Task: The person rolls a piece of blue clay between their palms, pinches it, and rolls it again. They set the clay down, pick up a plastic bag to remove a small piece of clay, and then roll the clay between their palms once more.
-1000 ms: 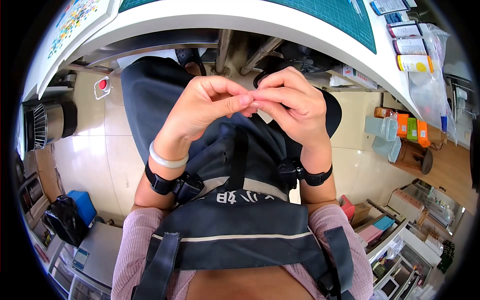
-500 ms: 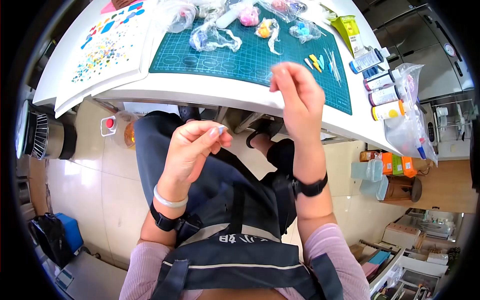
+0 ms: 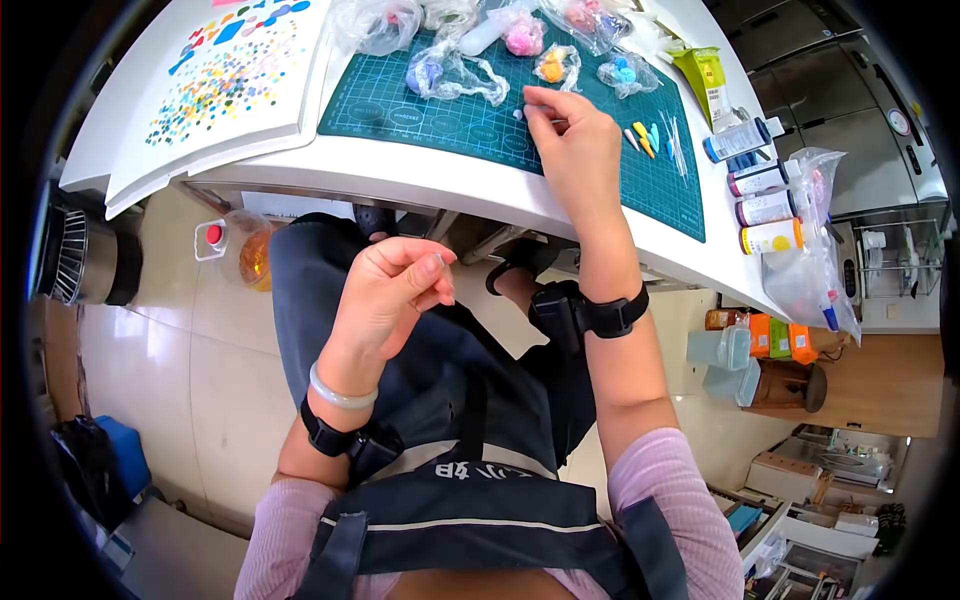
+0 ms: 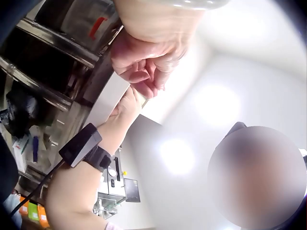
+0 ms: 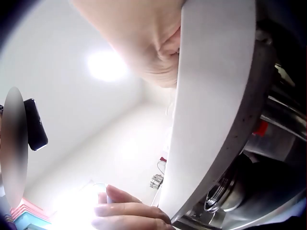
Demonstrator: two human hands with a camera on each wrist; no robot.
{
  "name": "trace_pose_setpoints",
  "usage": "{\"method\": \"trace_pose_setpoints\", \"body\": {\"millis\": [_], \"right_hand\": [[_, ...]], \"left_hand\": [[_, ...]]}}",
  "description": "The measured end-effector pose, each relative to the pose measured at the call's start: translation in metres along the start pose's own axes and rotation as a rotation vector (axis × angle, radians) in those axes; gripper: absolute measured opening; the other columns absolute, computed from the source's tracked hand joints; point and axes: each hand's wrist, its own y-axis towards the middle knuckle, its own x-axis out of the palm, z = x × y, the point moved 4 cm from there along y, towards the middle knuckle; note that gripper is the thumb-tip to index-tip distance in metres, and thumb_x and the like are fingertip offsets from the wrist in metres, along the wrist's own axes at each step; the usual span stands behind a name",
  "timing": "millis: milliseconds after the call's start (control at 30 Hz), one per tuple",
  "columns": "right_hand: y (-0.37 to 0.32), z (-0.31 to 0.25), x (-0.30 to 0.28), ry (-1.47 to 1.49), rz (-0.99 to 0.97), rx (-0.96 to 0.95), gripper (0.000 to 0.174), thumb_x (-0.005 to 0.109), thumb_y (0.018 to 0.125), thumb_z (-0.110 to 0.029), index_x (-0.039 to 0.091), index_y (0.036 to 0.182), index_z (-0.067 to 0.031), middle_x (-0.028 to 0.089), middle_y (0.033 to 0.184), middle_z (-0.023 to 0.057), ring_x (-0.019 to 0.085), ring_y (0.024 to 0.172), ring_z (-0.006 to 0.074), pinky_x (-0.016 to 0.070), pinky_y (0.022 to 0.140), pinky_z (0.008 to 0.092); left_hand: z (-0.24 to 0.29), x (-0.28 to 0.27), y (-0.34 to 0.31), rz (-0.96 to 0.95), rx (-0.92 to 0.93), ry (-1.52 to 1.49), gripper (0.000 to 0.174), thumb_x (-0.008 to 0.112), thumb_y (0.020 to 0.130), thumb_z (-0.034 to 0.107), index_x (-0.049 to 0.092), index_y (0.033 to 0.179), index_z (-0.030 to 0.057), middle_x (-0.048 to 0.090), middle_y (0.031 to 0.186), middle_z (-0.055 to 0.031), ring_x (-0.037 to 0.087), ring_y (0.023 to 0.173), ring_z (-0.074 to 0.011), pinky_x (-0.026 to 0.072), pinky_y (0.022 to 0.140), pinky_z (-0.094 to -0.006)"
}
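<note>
Right hand (image 3: pixel 572 140) is out over the green cutting mat (image 3: pixel 440 120), fingers bunched. Thumb and forefinger nip a white speck (image 3: pixel 519 114) right at the mat's surface, near the blue clay lump (image 3: pixel 425 73) in its plastic wrap. Left hand (image 3: pixel 385 295) hangs over the lap, below the tabletop (image 3: pixel 400 182) edge, fingers curled in, thumb against forefinger. It seems to hold a tiny pale bit (image 3: pixel 438 262) there, though that's so small it could be just a nail. Orange clay lump (image 3: pixel 550 66) and pink clay lump (image 3: pixel 522 38) sit further back on the mat. Dotted canvas (image 3: pixel 230 85) lies off to the left, bottles (image 3: pixel 765 195) at the right edge.

Judgement: the speck wants fingertips only, with light pressure so it doesn't smear or stick to skin. Rest the heel of the hand on the mat for steadiness and stay clear of the loose wrap nearby. The left pinch should be gentle so the bit isn't squashed.
</note>
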Motion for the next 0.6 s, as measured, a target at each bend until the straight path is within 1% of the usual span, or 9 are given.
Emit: {"method": "trace_pose_setpoints", "body": {"millis": [100, 167, 233, 267, 300, 367, 433, 500, 600], "right_hand": [[-0.008, -0.016, -0.008, -0.005, 0.032, 0.002, 0.016, 0.066, 0.079, -0.01, 0.068, 0.094, -0.0034, 0.065, 0.078, 0.0082, 0.059, 0.066, 0.0104, 0.047, 0.059, 0.0231], [-0.022, -0.039, -0.016, 0.166, -0.033, 0.046, 0.016, 0.067, 0.078, -0.009, 0.068, 0.092, -0.0028, 0.064, 0.078, 0.0069, 0.059, 0.066, 0.0109, 0.0468, 0.061, 0.0232], [-0.047, -0.064, -0.017, 0.331, -0.213, -0.115, 0.02, 0.07, 0.074, -0.01, 0.066, 0.091, -0.0011, 0.06, 0.075, 0.0088, 0.059, 0.066, 0.0175, 0.0467, 0.059, 0.0268], [-0.062, -0.067, -0.014, 0.394, -0.322, -0.102, 0.025, 0.072, 0.072, -0.012, 0.064, 0.092, -0.0011, 0.061, 0.082, 0.0076, 0.06, 0.072, 0.0192, 0.047, 0.062, 0.0272], [-0.073, -0.072, -0.014, 0.341, -0.352, -0.176, 0.028, 0.073, 0.069, -0.013, 0.064, 0.093, -0.0019, 0.061, 0.085, 0.0063, 0.059, 0.075, 0.0212, 0.0477, 0.064, 0.0285], [-0.092, -0.066, -0.011, 0.194, -0.301, -0.317, 0.028, 0.072, 0.066, -0.011, 0.064, 0.092, -0.003, 0.06, 0.084, 0.0058, 0.058, 0.077, 0.0231, 0.048, 0.063, 0.0303], [-0.103, -0.053, -0.012, 0.08, -0.238, -0.39, 0.023, 0.069, 0.066, -0.006, 0.064, 0.088, -0.0033, 0.06, 0.081, 0.0058, 0.058, 0.072, 0.0227, 0.0475, 0.06, 0.0308], [-0.111, -0.049, -0.017, 0.038, -0.182, -0.403, 0.023, 0.069, 0.066, -0.006, 0.064, 0.088, -0.0031, 0.06, 0.08, 0.0057, 0.058, 0.069, 0.0224, 0.0473, 0.059, 0.0308], [-0.121, -0.049, -0.023, -0.015, -0.211, -0.35, 0.026, 0.07, 0.067, -0.002, 0.066, 0.093, -0.0032, 0.063, 0.086, 0.0079, 0.059, 0.072, 0.0222, 0.0489, 0.062, 0.0286]], "left_hand": [[-0.005, -0.002, 0.001, -0.074, -0.006, -0.1, 0.015, 0.061, 0.086, 0.015, 0.063, 0.089, 0.0004, 0.061, 0.069, -0.008, 0.058, 0.063, -0.0155, 0.0425, 0.054, -0.0233], [-0.005, 0.002, 0.001, -0.072, -0.004, -0.101, 0.018, 0.061, 0.087, 0.018, 0.063, 0.089, 0.0001, 0.062, 0.07, -0.008, 0.059, 0.064, -0.0153, 0.0417, 0.054, -0.023], [-0.005, 0.006, -0.001, 0.119, -0.095, -0.036, 0.022, 0.059, 0.088, 0.021, 0.063, 0.089, -0.0001, 0.063, 0.073, -0.0084, 0.059, 0.065, -0.0156, 0.0435, 0.056, -0.0234], [-0.006, 0.008, -0.001, 0.098, -0.095, 0.023, 0.026, 0.057, 0.09, 0.024, 0.064, 0.091, -0.0002, 0.065, 0.077, -0.0085, 0.06, 0.067, -0.0139, 0.046, 0.06, -0.0231], [-0.007, 0.011, 0.0, 0.108, -0.107, 0.022, 0.026, 0.057, 0.09, 0.024, 0.064, 0.091, -0.0002, 0.065, 0.077, -0.0085, 0.06, 0.067, -0.0139, 0.046, 0.06, -0.0231], [-0.01, 0.018, 0.0, 0.077, -0.109, 0.095, 0.027, 0.055, 0.091, 0.025, 0.065, 0.092, 0.0001, 0.066, 0.081, -0.0083, 0.06, 0.069, -0.0112, 0.0474, 0.062, -0.0224], [-0.018, 0.02, -0.002, 0.071, -0.13, 0.144, 0.027, 0.055, 0.091, 0.024, 0.065, 0.092, -0.0009, 0.066, 0.083, -0.0084, 0.061, 0.072, -0.0103, 0.0489, 0.063, -0.0222], [-0.021, 0.028, -0.002, 0.106, -0.161, 0.293, 0.026, 0.055, 0.091, 0.022, 0.065, 0.091, -0.002, 0.066, 0.083, -0.0084, 0.062, 0.073, -0.0118, 0.051, 0.066, -0.0238], [-0.031, 0.026, -0.002, 0.086, -0.212, 0.285, 0.025, 0.056, 0.09, 0.021, 0.065, 0.091, -0.0029, 0.066, 0.083, -0.0084, 0.062, 0.073, -0.0123, 0.0519, 0.067, -0.0245]]}}
